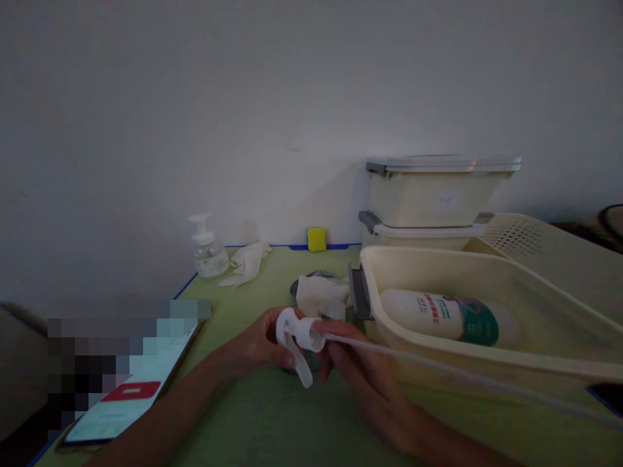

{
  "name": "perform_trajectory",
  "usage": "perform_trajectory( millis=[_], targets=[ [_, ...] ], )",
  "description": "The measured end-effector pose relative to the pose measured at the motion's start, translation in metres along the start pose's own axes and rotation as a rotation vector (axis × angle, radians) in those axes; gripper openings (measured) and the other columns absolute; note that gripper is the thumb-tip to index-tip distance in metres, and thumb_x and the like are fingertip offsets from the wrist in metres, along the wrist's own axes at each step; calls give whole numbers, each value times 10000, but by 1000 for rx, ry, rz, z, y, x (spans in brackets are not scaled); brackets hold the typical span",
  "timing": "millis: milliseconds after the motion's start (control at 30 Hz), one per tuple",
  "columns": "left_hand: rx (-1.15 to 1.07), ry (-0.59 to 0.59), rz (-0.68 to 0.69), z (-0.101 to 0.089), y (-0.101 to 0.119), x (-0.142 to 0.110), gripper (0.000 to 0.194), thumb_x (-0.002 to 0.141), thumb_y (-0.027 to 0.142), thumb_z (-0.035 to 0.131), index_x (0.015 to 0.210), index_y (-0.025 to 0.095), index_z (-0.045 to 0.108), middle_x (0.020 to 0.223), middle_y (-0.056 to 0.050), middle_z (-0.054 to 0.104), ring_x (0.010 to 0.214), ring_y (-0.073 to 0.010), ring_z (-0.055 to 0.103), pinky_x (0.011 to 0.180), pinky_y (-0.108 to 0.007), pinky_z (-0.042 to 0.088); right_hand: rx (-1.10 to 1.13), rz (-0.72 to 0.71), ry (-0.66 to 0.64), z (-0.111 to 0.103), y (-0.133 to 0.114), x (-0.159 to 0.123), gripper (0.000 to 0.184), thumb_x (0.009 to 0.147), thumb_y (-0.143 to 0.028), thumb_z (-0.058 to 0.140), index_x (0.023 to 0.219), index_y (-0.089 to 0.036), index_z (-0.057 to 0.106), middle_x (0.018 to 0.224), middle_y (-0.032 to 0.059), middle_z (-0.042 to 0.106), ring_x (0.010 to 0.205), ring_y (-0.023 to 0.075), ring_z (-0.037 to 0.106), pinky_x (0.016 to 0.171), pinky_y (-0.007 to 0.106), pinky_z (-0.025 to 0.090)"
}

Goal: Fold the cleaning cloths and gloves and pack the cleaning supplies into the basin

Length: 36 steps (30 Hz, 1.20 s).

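Note:
Between my hands is a white pump head (302, 332) with its nozzle pointing down and a long translucent dip tube (438, 364) running off to the lower right. The fingers of my left hand (263, 340) are closed round the top of the pump head. My right hand (363, 373) pinches its collar, fingers bent next to where the tube starts. A large white bottle (445, 318) with a green and red printed label lies on its side in a cream plastic bin (487, 264) to the right. Bunched white and grey gloves (321, 292) lie just behind my hands.
A tablet (131, 389) with a lit screen lies on the left of the green table (233, 415). Farther back are a clear pump bottle (209, 253), a white glove (249, 263) and a yellow sponge (316, 239). Lidded bins (438, 194) are stacked at the back right against the wall.

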<state>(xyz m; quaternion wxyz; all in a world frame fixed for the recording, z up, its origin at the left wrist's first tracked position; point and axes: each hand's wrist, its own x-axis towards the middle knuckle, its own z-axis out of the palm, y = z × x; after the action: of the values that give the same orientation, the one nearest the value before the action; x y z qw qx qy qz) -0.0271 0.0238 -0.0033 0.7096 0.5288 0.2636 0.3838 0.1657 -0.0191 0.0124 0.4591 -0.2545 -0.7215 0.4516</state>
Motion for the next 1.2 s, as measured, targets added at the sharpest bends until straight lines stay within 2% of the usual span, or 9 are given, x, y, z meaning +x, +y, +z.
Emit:
perform_trajectory(
  millis=[233, 367, 500, 600, 700, 867, 1000, 1067, 1200],
  targets=[
    [-53, 12, 8, 1, 0, 2, 396, 475, 345, 833, 755, 127, 657, 614, -19, 623, 530, -109, 540, 512, -193, 424, 249, 155, 34, 3, 1, 4, 344, 900, -438, 387, 1138, -207, 476, 860, 39, 580, 726, 143, 586, 685, 315, 500],
    [-143, 29, 65, 3, 5, 2, 436, 544, 311, 804, 923, 159, 652, 704, -25, 630, 595, -120, 557, 547, -194, 432, 320, 157, 14, 5, -4, 7, 325, 877, -407, 455, 1120, -192, 465, 841, 26, 563, 645, 111, 579, 602, 272, 490],
    [-148, 106, 79, 6, 12, 1, 523, 577, 260, 782, 1066, 209, 603, 824, -31, 627, 652, -125, 568, 586, -204, 445, 335, 141, 105, 4, -22, 3, 336, 823, -378, 549, 1091, -205, 443, 732, -24, 523, 545, 76, 519, 480, 200, 432],
    [-113, 142, 114, 8, 13, 0, 481, 577, 252, 783, 1022, 211, 607, 763, -10, 614, 606, -105, 553, 568, -188, 434, 351, 163, 180, 0, -39, -4, 318, 811, -394, 556, 1042, -200, 456, 674, -37, 514, 493, 61, 484, 417, 166, 392],
    [-23, 139, 150, 8, 12, 1, 493, 564, 275, 793, 1010, 202, 595, 696, 4, 604, 573, -96, 542, 527, -164, 410, 356, 255, 160, -9, -57, -15, 306, 808, -413, 550, 1006, -192, 476, 630, -42, 514, 423, 58, 475, 351, 155, 359],
    [120, 100, 175, 11, 18, 2, 466, 545, 228, 803, 963, 201, 598, 664, 4, 620, 530, -92, 549, 466, -145, 410, 197, 135, 226, -36, -84, -34, 249, 824, -396, 542, 983, -207, 572, 652, -12, 543, 423, 81, 513, 317, 174, 376],
    [146, 86, 184, 25, 35, 2, 342, 645, 228, 741, 963, 198, 622, 700, -37, 658, 572, -142, 615, 505, -210, 487, -129, 0, 402, -74, -108, -41, 181, 782, -361, 604, 817, -199, 676, 556, -3, 541, 411, 86, 491, 333, 197, 379],
    [170, 68, 170, 35, 46, 5, 328, 670, 204, 717, 987, 194, 634, 743, -61, 679, 602, -163, 641, 544, -242, 513, -253, -23, 512, -94, -119, -42, 146, 731, -328, 653, 698, -189, 684, 613, 25, 587, 448, 86, 501, 348, 201, 370],
    [276, 83, 196, 55, 69, 15, 363, 635, 126, 720, 987, 182, 654, 812, -88, 692, 651, -187, 660, 568, -253, 528, -234, -92, 709, -125, -132, -46, 58, 650, -235, 688, 615, -192, 672, 555, 7, 561, 436, 73, 487, 375, 204, 345]
  ],
)
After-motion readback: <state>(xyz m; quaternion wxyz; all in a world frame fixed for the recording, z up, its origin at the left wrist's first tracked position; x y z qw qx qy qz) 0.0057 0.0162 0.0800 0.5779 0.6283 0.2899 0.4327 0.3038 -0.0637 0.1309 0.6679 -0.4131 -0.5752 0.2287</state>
